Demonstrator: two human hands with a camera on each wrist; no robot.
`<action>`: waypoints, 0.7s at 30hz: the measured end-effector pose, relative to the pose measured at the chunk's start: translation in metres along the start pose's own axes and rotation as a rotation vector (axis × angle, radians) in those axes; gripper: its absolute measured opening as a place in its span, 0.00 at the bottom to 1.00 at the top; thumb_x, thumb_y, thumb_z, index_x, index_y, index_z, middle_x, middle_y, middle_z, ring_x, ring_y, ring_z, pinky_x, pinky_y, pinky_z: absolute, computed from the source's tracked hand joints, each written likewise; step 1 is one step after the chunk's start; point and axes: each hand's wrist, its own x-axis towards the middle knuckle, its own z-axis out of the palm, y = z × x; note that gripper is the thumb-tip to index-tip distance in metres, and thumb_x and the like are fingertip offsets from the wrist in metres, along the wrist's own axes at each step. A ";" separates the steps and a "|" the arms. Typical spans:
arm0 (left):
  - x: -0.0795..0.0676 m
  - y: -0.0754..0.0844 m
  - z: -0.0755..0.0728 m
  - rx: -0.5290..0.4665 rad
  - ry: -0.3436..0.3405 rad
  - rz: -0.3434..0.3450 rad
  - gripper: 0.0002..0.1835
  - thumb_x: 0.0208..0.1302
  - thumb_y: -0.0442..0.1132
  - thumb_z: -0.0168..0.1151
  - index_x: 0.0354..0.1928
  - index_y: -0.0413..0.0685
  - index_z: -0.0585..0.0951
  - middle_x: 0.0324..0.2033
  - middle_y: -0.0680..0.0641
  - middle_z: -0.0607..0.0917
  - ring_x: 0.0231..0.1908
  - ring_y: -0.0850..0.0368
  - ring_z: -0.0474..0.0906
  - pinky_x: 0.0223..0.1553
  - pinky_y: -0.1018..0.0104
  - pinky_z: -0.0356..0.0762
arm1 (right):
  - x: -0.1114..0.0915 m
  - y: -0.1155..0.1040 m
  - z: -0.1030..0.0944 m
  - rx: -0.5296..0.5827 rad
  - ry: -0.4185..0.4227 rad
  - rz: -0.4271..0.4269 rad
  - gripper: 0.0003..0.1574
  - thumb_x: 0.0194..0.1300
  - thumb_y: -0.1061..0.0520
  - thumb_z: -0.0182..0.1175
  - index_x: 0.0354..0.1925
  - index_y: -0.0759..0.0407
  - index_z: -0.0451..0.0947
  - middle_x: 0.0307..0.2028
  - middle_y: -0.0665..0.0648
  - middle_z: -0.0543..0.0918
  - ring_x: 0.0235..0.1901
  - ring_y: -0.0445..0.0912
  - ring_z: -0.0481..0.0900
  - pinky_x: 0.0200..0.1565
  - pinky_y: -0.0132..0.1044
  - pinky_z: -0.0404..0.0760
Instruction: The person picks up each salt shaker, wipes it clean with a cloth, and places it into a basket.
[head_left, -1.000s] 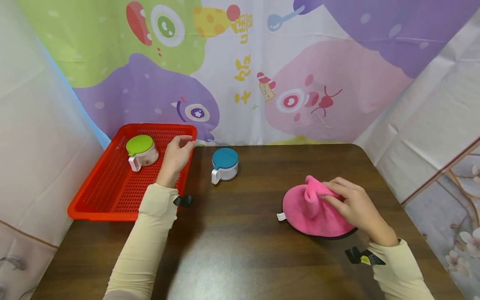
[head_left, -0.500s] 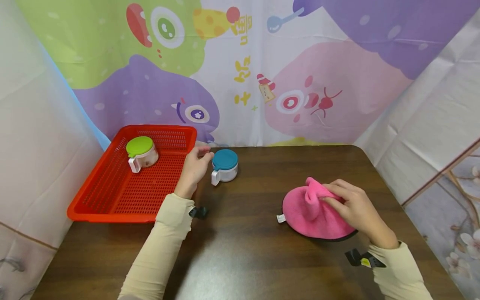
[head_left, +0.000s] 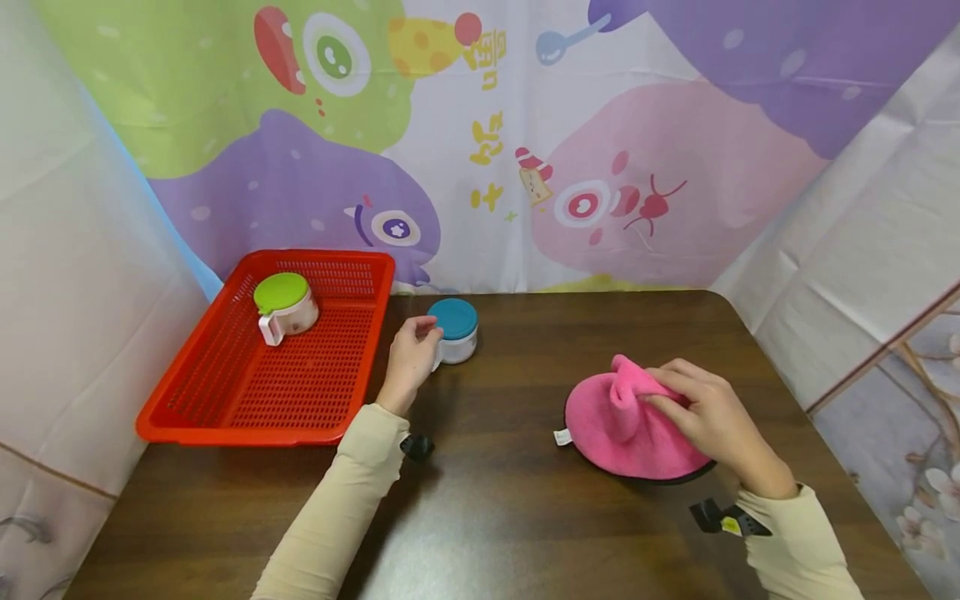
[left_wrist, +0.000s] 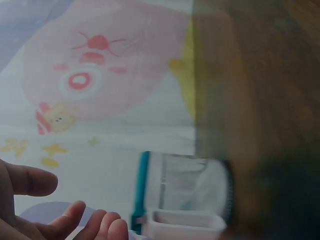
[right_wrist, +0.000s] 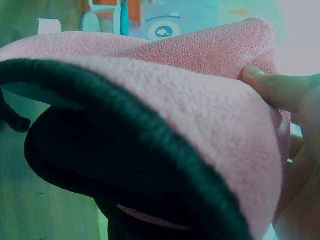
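My right hand point(head_left: 703, 415) pinches a raised fold of a round pink fleecy cloth point(head_left: 607, 417) with dark edging and a small white tag. In the right wrist view the cloth point(right_wrist: 200, 100) bulges up, its dark underside showing. Just left of a small jar with a blue lid point(head_left: 453, 320) is my left hand point(head_left: 411, 357), thumb and fingers apart and holding nothing. It partly covers the jar's white handle in the head view. The left wrist view has the jar point(left_wrist: 185, 185) a short way from my fingertips point(left_wrist: 75, 210).
A red slotted basket point(head_left: 247, 437) stands at the left of the brown wooden table point(head_left: 510, 517). Inside it sits a similar jar with a green lid point(head_left: 282, 292). A cartoon-printed curtain point(head_left: 480, 250) hangs behind the table.
My left hand has moved right and toward me, from over the basket's right rim to beside the blue-lidded jar. The right hand and pink cloth have stayed put.
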 end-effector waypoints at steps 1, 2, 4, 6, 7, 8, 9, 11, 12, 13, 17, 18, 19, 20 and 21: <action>0.001 -0.003 0.001 0.001 0.008 -0.005 0.20 0.67 0.39 0.54 0.58 0.38 0.74 0.55 0.36 0.79 0.57 0.42 0.75 0.62 0.51 0.70 | 0.000 0.000 0.000 0.000 -0.001 0.001 0.22 0.41 0.70 0.73 0.40 0.58 0.85 0.33 0.49 0.83 0.31 0.38 0.76 0.37 0.22 0.70; 0.001 -0.006 0.002 0.001 0.016 -0.010 0.20 0.67 0.39 0.54 0.58 0.38 0.75 0.55 0.36 0.79 0.56 0.42 0.75 0.61 0.51 0.70 | 0.000 0.000 0.000 -0.003 -0.002 0.001 0.22 0.42 0.70 0.73 0.40 0.58 0.85 0.34 0.49 0.83 0.31 0.38 0.76 0.37 0.22 0.70; 0.002 -0.011 0.003 0.003 0.032 -0.017 0.20 0.67 0.39 0.54 0.58 0.38 0.75 0.54 0.36 0.79 0.56 0.42 0.75 0.61 0.51 0.70 | -0.001 0.000 0.000 -0.007 -0.006 0.004 0.22 0.42 0.70 0.73 0.40 0.58 0.85 0.34 0.49 0.83 0.32 0.39 0.76 0.38 0.21 0.70; 0.003 -0.015 0.003 0.010 0.046 -0.032 0.19 0.67 0.39 0.54 0.57 0.38 0.75 0.54 0.36 0.79 0.55 0.42 0.75 0.61 0.51 0.71 | -0.001 0.000 0.000 -0.012 -0.012 0.007 0.22 0.42 0.70 0.73 0.40 0.58 0.85 0.34 0.50 0.83 0.32 0.39 0.77 0.39 0.21 0.70; 0.004 -0.017 0.003 0.016 0.052 -0.042 0.20 0.67 0.39 0.54 0.58 0.38 0.75 0.54 0.37 0.78 0.55 0.42 0.75 0.61 0.51 0.71 | -0.001 0.000 0.000 -0.014 -0.014 0.008 0.22 0.42 0.70 0.73 0.40 0.58 0.85 0.33 0.50 0.82 0.32 0.39 0.77 0.39 0.21 0.70; 0.004 -0.019 0.003 0.021 0.057 -0.052 0.20 0.67 0.40 0.53 0.58 0.39 0.74 0.54 0.37 0.78 0.55 0.42 0.74 0.60 0.52 0.71 | -0.001 0.001 0.000 -0.016 -0.017 0.009 0.22 0.42 0.69 0.73 0.40 0.58 0.85 0.33 0.49 0.82 0.32 0.39 0.76 0.39 0.21 0.70; 0.005 -0.021 0.003 0.027 0.062 -0.060 0.20 0.67 0.39 0.53 0.58 0.38 0.74 0.54 0.37 0.77 0.55 0.42 0.74 0.60 0.51 0.71 | -0.001 0.001 0.000 -0.016 -0.021 0.009 0.22 0.42 0.69 0.73 0.40 0.58 0.85 0.33 0.49 0.82 0.32 0.39 0.76 0.39 0.21 0.70; 0.006 -0.024 0.003 0.040 0.071 -0.080 0.20 0.67 0.40 0.52 0.59 0.38 0.73 0.54 0.37 0.76 0.54 0.43 0.73 0.59 0.52 0.71 | -0.001 0.002 0.001 -0.014 -0.026 0.006 0.22 0.42 0.69 0.73 0.40 0.58 0.85 0.33 0.49 0.82 0.32 0.38 0.76 0.40 0.20 0.70; 0.007 -0.026 0.004 0.048 0.077 -0.086 0.21 0.67 0.39 0.51 0.59 0.38 0.72 0.54 0.37 0.76 0.54 0.43 0.73 0.59 0.51 0.71 | -0.001 0.002 0.001 -0.013 -0.029 0.005 0.22 0.43 0.69 0.73 0.40 0.58 0.85 0.33 0.49 0.82 0.33 0.38 0.76 0.40 0.20 0.70; 0.007 -0.028 0.004 0.053 0.081 -0.091 0.21 0.67 0.39 0.51 0.59 0.37 0.72 0.54 0.37 0.77 0.53 0.42 0.73 0.58 0.51 0.71 | -0.001 0.002 0.001 -0.011 -0.031 0.005 0.22 0.43 0.69 0.73 0.40 0.58 0.84 0.33 0.49 0.82 0.33 0.37 0.76 0.40 0.20 0.70; 0.009 -0.034 0.006 0.057 0.076 -0.122 0.22 0.67 0.40 0.52 0.60 0.37 0.71 0.53 0.35 0.78 0.52 0.42 0.74 0.57 0.52 0.72 | -0.002 0.002 0.001 -0.005 -0.028 0.009 0.22 0.43 0.69 0.73 0.40 0.58 0.85 0.33 0.49 0.82 0.33 0.37 0.75 0.39 0.20 0.70; 0.009 -0.035 0.006 0.057 0.071 -0.132 0.22 0.68 0.40 0.52 0.60 0.37 0.71 0.53 0.35 0.78 0.52 0.42 0.74 0.56 0.52 0.72 | -0.002 0.002 0.002 -0.003 -0.029 0.012 0.22 0.43 0.69 0.73 0.40 0.58 0.85 0.34 0.49 0.82 0.32 0.37 0.75 0.39 0.20 0.70; 0.009 -0.036 0.007 0.057 0.063 -0.145 0.22 0.68 0.41 0.52 0.60 0.37 0.71 0.53 0.35 0.78 0.52 0.42 0.74 0.56 0.52 0.72 | -0.002 0.001 0.002 -0.001 -0.029 0.016 0.22 0.43 0.69 0.73 0.40 0.58 0.85 0.34 0.49 0.82 0.32 0.37 0.75 0.38 0.20 0.70; 0.009 -0.038 0.007 0.057 0.056 -0.157 0.22 0.68 0.41 0.51 0.61 0.37 0.71 0.53 0.35 0.78 0.52 0.42 0.74 0.56 0.52 0.72 | -0.003 0.001 0.002 0.001 -0.029 0.019 0.22 0.43 0.69 0.73 0.40 0.58 0.85 0.34 0.49 0.82 0.32 0.37 0.74 0.37 0.21 0.70; 0.009 -0.039 0.007 0.057 0.048 -0.167 0.23 0.68 0.41 0.51 0.61 0.37 0.70 0.53 0.35 0.78 0.52 0.42 0.74 0.56 0.52 0.72 | -0.003 0.001 0.002 0.001 -0.029 0.023 0.22 0.43 0.69 0.73 0.40 0.58 0.85 0.34 0.49 0.82 0.31 0.37 0.74 0.36 0.21 0.70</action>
